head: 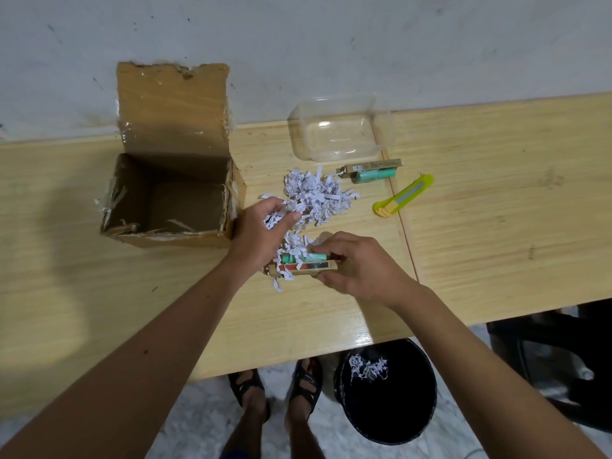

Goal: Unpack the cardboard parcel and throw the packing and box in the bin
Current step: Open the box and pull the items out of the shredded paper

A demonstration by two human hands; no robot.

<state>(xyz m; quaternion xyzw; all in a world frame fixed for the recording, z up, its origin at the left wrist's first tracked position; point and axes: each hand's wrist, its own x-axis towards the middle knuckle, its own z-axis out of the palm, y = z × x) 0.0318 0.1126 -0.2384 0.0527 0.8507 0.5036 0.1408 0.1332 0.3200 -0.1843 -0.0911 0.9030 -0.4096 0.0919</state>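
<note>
Separating packing from contents: left hand (pixel 261 226) clutches white shredded paper strips (pixel 314 197); right hand (pixel 357 266) pinches the mint-green tubes' brown card pack (pixel 306 266) near the surface's front edge, best held flat while strips lift clear.

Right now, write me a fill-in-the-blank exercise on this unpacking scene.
1. The left hand grips white shredded ____.
2. The brown cardboard box stands with its lid flap ____.
3. The round black bin already holds some ____.
4. The yellow-green utility knife lies on the wooden ____.

Missing words: paper; open; shredded paper; table
</note>
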